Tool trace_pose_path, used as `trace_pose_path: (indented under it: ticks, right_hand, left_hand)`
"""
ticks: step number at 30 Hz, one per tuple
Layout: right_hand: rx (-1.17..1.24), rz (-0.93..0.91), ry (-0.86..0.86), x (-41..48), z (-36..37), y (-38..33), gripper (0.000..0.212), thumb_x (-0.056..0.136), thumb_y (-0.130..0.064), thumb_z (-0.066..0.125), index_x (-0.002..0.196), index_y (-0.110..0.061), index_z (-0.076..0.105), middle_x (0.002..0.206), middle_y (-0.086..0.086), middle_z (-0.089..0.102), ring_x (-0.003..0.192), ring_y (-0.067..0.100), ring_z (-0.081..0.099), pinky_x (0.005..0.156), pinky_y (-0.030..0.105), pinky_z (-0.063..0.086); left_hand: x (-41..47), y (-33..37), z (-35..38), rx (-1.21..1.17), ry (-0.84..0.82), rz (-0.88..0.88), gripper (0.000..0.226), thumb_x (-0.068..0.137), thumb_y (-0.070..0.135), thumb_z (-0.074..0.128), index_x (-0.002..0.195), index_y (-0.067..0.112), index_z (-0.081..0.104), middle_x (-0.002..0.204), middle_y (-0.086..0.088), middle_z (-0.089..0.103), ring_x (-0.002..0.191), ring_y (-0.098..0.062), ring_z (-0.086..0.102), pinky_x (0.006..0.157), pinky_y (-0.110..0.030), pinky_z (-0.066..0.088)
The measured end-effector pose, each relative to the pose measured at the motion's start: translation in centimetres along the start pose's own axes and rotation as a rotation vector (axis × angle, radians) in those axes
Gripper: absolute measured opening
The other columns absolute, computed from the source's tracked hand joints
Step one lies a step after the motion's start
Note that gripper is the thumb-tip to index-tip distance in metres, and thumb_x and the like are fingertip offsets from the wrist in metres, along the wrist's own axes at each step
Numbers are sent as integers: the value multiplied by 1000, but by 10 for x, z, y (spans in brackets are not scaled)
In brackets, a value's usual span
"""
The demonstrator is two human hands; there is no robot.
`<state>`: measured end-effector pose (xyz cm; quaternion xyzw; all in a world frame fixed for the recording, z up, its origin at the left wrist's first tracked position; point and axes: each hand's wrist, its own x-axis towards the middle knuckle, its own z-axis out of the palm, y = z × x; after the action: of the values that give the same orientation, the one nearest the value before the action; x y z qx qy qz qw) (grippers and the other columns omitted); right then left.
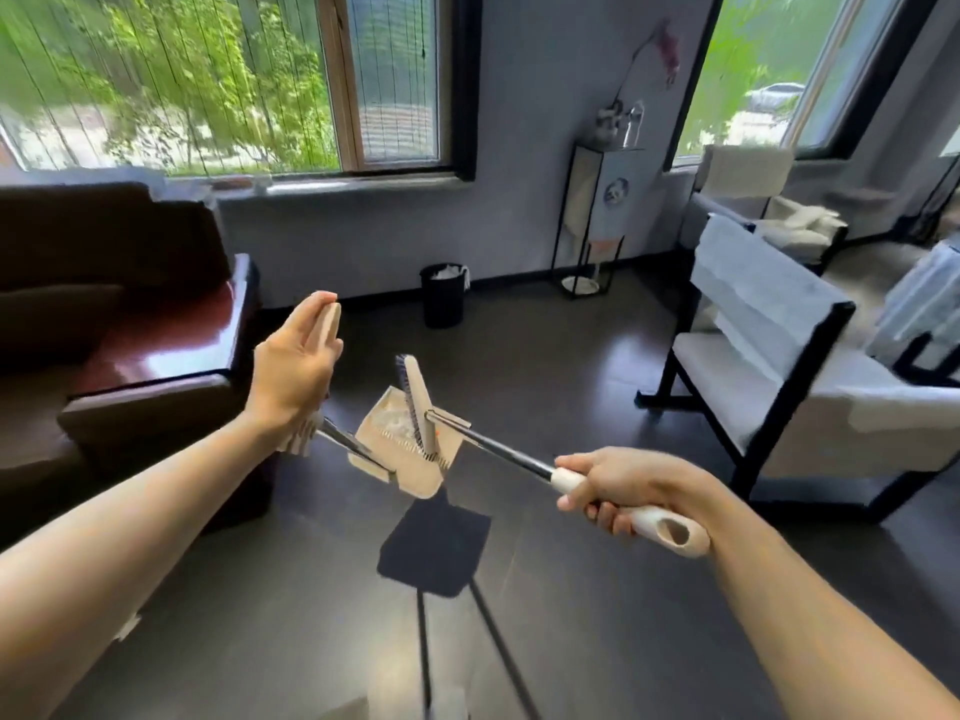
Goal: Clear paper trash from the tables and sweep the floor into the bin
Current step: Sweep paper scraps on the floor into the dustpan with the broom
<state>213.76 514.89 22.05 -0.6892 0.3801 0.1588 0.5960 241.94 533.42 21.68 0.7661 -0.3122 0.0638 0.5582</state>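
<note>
My left forearm and right forearm fill the foreground. The right grip is wrapped tight round the white handle of the broom, and its brush head lies in the dustpan. Both are up off the dark floor. The left grip holds the dustpan's beige handle. Whitish paper sits in the pan. The black bin stands by the far wall, well apart.

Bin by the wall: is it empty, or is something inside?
Not empty. The bin holds white material, perhaps paper, which shows above its rim.
</note>
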Motion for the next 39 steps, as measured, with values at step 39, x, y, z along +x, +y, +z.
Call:
trace_pose_path:
  ticks: [39]
  right_hand:
    - [436, -5, -96, 879, -510, -593, 52, 98, -4, 45, 145, -24, 31, 52, -4, 41, 37, 0, 33, 32, 11, 28]
  left_hand:
    - [1075, -360, 485, 335, -284, 238, 55, 89, 4, 58, 139, 24, 48, 123, -6, 64, 101, -7, 63, 90, -15, 43]
